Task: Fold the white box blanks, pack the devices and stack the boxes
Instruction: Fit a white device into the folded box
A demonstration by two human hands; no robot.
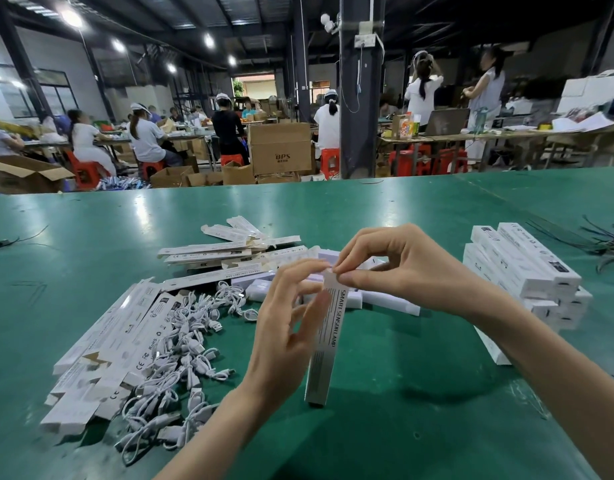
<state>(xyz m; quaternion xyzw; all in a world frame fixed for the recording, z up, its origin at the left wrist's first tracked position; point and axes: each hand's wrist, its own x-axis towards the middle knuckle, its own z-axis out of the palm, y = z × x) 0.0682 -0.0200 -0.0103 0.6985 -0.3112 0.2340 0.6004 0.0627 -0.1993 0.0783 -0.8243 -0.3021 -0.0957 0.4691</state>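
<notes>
Head view: left hand [284,329] is gripping the lamp box [328,329], its length pointing away; right hand [399,268] is pinching its far flap.

Only two arms and their grips are in view. Left grip [288,327]: bare, slim long fingers, tips motion-blurred so nails can't be read. Right grip [395,271]: bare, slim fingers, short rounded plain nail showing on the thumb, knuckle creases clear. Left forearm [208,431]: bare, slender, runs to the bottom edge of the frame. Right forearm [540,368]: bare, slender, runs out at the lower right corner. Clothing higher up the arms is out of frame, can't tell.
</notes>
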